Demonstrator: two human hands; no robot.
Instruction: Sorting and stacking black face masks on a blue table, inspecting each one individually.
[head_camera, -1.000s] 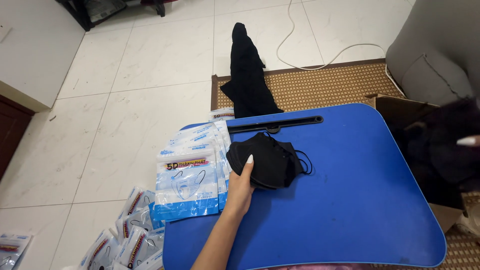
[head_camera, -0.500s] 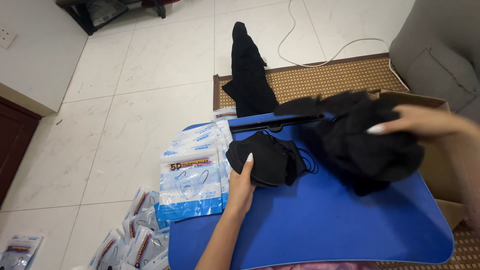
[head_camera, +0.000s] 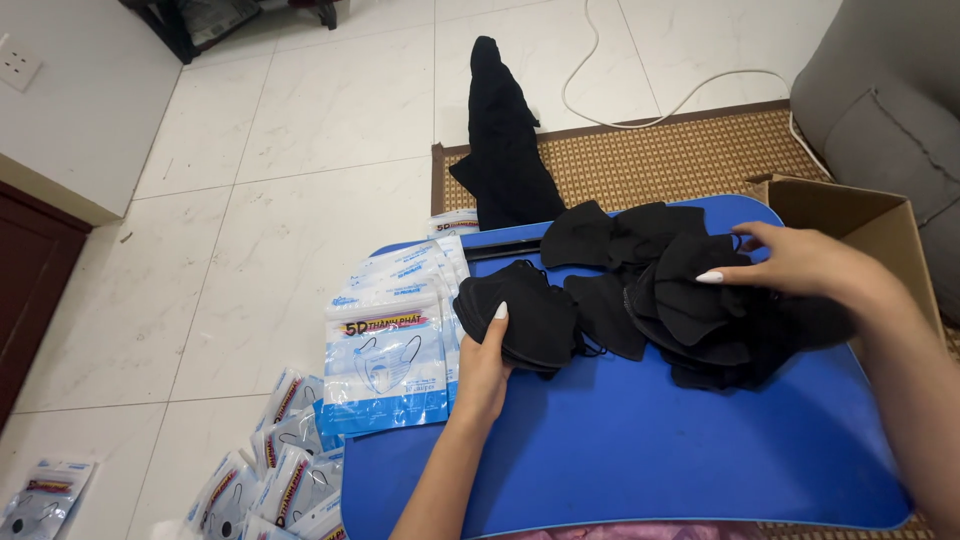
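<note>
Fingers (head_camera: 497, 318) of the left hand (head_camera: 484, 365) curl round the edge of a small stack of black masks (head_camera: 520, 315), gripping it; those of the right hand (head_camera: 800, 262) lie spread and loosely bent on a loose heap of black masks (head_camera: 680, 295), pressing rather than clasping; both piles rest on the blue lap table (head_camera: 640, 440), the stack near its left edge, the heap to the right; a cardboard box (head_camera: 850, 215) stands just beside the table; clear mask packets (head_camera: 385, 350) overlap the table's left edge; more lie on the floor.
</note>
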